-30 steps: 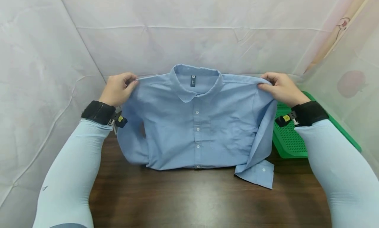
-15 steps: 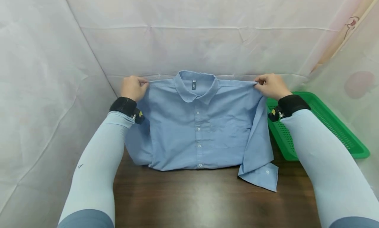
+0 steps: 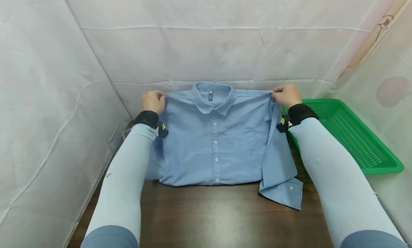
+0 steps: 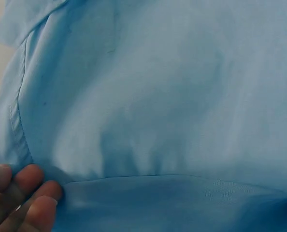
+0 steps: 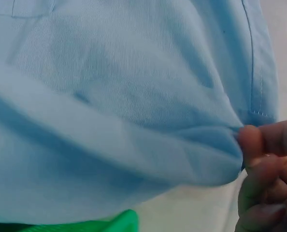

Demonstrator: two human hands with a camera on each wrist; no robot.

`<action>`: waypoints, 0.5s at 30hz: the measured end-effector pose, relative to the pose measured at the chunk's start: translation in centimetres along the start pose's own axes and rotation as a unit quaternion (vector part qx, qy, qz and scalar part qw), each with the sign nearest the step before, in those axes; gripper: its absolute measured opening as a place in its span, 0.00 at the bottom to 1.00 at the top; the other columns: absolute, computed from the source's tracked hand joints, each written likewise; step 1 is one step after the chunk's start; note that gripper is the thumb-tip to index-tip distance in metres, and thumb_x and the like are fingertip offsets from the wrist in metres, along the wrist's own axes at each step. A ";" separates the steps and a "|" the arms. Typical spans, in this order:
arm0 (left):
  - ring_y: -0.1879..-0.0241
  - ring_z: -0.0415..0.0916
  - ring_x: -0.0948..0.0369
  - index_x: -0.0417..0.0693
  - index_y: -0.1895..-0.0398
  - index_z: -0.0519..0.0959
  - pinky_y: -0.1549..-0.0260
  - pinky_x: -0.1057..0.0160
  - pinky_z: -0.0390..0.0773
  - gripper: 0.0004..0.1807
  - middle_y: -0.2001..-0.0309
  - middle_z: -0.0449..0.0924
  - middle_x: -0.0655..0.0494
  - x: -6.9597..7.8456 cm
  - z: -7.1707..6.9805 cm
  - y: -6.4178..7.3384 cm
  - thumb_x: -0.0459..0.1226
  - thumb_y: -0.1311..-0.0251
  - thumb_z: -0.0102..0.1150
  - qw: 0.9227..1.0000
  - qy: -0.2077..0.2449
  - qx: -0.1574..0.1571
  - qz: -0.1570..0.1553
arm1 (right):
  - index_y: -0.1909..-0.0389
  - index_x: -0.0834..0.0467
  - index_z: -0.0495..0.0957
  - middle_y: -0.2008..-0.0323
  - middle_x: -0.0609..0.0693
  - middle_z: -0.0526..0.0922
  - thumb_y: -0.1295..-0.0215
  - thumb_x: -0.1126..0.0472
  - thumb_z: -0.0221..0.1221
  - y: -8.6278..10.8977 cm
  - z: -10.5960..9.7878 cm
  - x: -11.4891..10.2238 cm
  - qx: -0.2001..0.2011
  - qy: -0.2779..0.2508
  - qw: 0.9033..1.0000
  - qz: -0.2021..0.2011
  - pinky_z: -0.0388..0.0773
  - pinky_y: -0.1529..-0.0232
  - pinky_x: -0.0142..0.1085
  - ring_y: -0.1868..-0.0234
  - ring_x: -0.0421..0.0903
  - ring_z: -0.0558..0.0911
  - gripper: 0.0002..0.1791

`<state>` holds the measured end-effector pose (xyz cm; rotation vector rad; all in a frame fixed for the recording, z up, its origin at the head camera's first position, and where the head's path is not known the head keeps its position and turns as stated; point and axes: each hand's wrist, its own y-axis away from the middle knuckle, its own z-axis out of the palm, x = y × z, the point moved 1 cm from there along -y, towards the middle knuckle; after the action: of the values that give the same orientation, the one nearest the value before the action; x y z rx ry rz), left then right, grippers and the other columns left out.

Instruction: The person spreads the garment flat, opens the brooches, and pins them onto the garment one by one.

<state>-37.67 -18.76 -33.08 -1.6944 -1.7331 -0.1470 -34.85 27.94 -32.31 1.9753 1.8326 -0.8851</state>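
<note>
A blue shirt was held by both shoulders over the dark table.
One shoulder was pinched by the fingers of the left hand, the other by those of the right hand; the lower part was rested on the table, beside the green basket. The cloth was judged light, soft and limp, easily creased but hardly fragile, best gripped at the shoulders. The collar was pointed toward the back wall, buttons uppermost; the visible long axis was stretched crosswise, shoulder to shoulder.
</note>
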 end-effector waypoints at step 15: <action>0.35 0.63 0.45 0.37 0.29 0.60 0.38 0.49 0.64 0.27 0.36 0.68 0.39 -2.3 3.8 1.3 0.34 0.31 0.42 0.978 0.013 -0.206 -0.010 | 0.30 0.64 0.60 0.51 0.67 0.80 0.24 0.56 0.44 0.7 3.8 2.9 -0.162 -0.051 0.985 0.036 0.72 0.65 0.43 0.67 0.53 0.83 0.27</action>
<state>-38.16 -18.50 -37.67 -1.9524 -1.7878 -0.5699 -35.06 27.82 -37.08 1.7497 1.7125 -0.6095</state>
